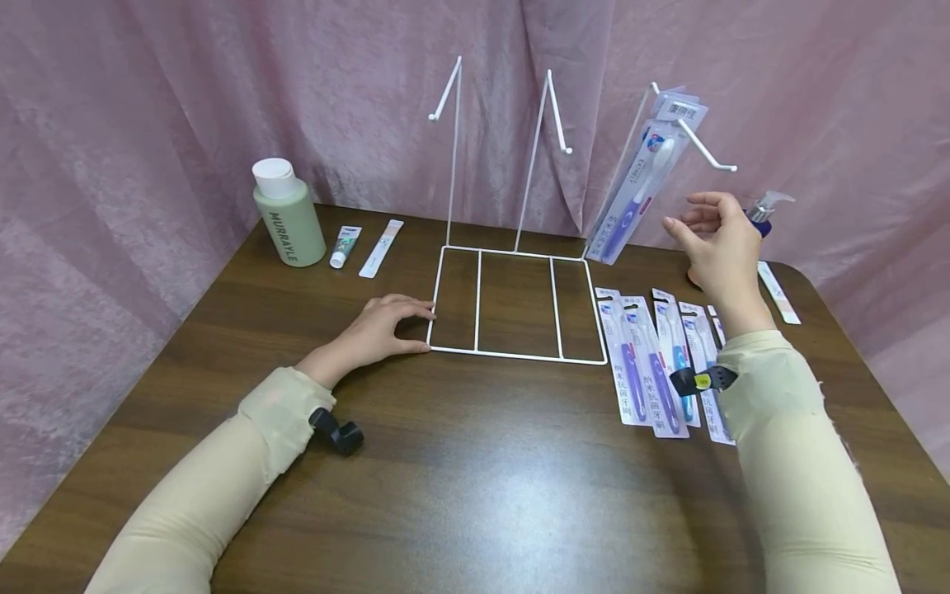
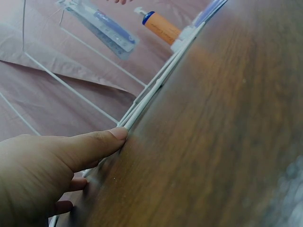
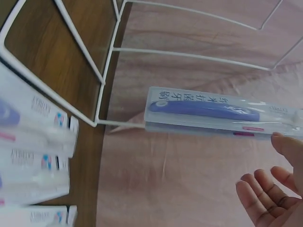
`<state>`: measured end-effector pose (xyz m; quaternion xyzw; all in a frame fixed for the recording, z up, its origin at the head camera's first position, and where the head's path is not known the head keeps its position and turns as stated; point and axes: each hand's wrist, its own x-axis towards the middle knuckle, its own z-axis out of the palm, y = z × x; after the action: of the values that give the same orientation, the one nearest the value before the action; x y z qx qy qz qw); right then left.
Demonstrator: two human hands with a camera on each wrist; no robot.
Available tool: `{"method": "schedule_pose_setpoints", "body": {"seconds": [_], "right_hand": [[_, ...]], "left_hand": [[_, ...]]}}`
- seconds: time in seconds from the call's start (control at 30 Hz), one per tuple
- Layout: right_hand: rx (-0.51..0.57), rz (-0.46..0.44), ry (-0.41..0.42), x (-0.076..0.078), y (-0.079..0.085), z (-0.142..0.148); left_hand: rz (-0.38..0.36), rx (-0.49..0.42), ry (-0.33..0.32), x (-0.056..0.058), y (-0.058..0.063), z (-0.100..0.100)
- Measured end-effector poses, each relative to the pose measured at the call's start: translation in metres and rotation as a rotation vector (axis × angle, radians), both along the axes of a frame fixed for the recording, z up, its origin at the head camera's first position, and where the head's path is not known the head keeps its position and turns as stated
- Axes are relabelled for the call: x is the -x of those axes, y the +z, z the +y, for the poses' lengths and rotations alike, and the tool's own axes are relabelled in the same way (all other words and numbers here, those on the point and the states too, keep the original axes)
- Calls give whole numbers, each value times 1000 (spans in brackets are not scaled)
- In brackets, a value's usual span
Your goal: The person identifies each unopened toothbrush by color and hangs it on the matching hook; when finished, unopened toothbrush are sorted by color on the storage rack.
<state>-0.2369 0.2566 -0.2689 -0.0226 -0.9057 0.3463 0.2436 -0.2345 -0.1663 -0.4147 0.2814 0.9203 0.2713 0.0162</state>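
Note:
A white wire display rack (image 1: pixel 519 357) with upright hooks stands on the table. My left hand (image 1: pixel 380 332) holds its front left corner, the thumb (image 2: pixel 111 138) on the front bar and the fingers at the side bar. Packaged toothbrushes (image 1: pixel 640 186) with purple handles hang from the right hook (image 1: pixel 705 148), overlapping one another and tilted. Just right of them, my right hand (image 1: pixel 721 247) is raised with bent, parted fingers and nothing in it. In the right wrist view, its thumb overlaps the edge of the hanging toothbrush pack (image 3: pixel 203 111).
Several toothbrush packs (image 1: pixel 653 371) lie right of the rack. Left of it stand a green bottle (image 1: pixel 293 223), a small tube (image 1: pixel 345 246) and a slim white packet (image 1: pixel 382 247). An orange pump bottle (image 2: pixel 161 27) and another slim packet (image 1: pixel 779 293) are at the right.

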Motion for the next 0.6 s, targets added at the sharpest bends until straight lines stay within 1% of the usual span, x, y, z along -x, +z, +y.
{"method": "schedule_pose_setpoints", "body": {"seconds": [0.27,0.43,0.5,0.6], "right_hand": [[-94,-100,28,-15,8,20],[-161,-108,34,-23,12,32],[-194,-123,31,-27,13,37],[-236,-169,19,-33,15,43]], "left_hand": [[5,-7,-2,0,0,-1],[0,-3,-4,1,-1,-1],[2,-2,-7,2,-1,-1],[4,-1,-9,2,-1,-1]]}}
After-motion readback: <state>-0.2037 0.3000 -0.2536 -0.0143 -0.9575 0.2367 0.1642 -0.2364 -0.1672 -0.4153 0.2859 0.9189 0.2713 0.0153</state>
